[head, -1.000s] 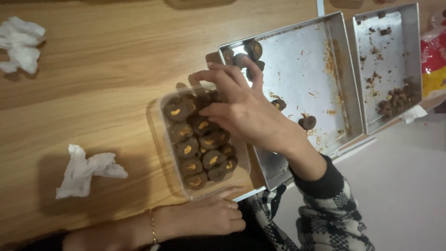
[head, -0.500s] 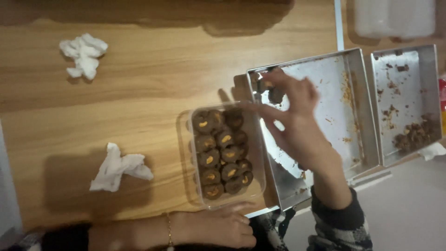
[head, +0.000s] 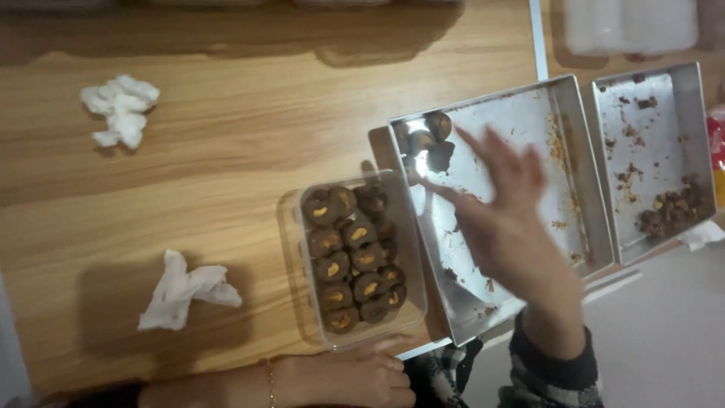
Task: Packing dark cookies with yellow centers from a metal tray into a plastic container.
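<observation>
Three cookies (head: 424,140) remain in the far tray (head: 529,113); our right hand (head: 506,219), fingers spread and empty, has swung back from the box (head: 411,249).

Two crumpled tissues lay on the wooden table (head: 226,136): one (head: 119,108) far left, one (head: 185,291) nearer. A second metal tray (head: 683,91) held brown crumbs (head: 668,211).

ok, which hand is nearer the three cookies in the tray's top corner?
Right. The right hand hovers open over the tray, fingertips just right of the cookies. The left hand rests at the table edge below the clear box, far from them.
</observation>
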